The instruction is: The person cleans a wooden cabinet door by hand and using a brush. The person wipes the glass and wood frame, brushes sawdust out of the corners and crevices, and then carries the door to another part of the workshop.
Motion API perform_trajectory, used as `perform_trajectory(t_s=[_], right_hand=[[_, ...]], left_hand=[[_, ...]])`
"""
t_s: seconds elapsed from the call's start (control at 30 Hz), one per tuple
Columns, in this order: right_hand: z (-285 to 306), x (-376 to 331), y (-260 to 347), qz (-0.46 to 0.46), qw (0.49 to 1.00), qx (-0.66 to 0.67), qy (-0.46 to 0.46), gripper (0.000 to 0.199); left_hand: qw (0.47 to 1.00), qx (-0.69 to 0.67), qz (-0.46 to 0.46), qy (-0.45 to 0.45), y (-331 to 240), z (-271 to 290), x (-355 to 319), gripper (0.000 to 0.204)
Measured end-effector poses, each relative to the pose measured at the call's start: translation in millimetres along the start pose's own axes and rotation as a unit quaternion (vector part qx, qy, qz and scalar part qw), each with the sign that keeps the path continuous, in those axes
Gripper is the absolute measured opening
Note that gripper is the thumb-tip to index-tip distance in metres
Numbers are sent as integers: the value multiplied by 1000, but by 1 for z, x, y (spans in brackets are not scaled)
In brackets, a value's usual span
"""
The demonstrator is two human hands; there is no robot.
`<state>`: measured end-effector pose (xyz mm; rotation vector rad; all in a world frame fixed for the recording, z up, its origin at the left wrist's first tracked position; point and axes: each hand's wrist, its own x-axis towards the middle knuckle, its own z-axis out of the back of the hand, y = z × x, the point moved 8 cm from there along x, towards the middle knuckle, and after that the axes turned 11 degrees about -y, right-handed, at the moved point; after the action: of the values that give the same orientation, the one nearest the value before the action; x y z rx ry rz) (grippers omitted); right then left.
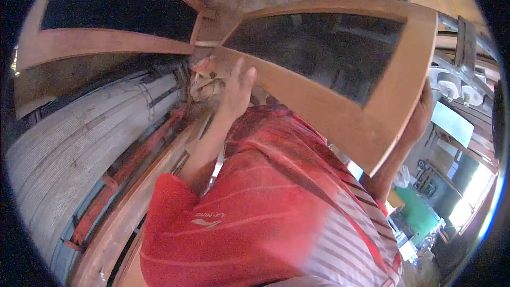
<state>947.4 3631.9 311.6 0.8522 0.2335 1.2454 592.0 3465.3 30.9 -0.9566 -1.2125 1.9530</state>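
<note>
A light-brown wooden framed panel (319, 101) with a dark, glass-like middle (319, 48) is held tilted in front of my red shirt. My left hand (237, 93) rests against its near left edge, with finger and thumb over the face of the frame. At the right edge, my right hand (421, 111) grips the frame's side; most of its fingers are hidden behind the wood. Another wooden frame with a dark middle (122, 5) stands at the upper left, apart from my hands.
Pale ribbed boards (90, 117) lie along the left, beside a reddish bar (111, 191) and long wooden pieces (114, 234). A cluttered pile (204, 82) sits past my left forearm. Toward the right are a white panel (452, 123) and a green surface (417, 212) with assorted items around it.
</note>
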Motion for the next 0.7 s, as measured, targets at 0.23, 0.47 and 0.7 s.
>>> perform_trajectory(t_s=[0.23,0.47,0.7], right_hand=[[-102,-24,132,-146,803,552,171,57],[-180,33,131,-142,725,559,375,70],[-272,80,43,-252,739,472,410,53]], left_hand=[[870,16,-491,32,-273,49,-28,93],[930,-138,-219,-261,-251,111,31,71],[895,28,-158,-415,-275,184,74,70]])
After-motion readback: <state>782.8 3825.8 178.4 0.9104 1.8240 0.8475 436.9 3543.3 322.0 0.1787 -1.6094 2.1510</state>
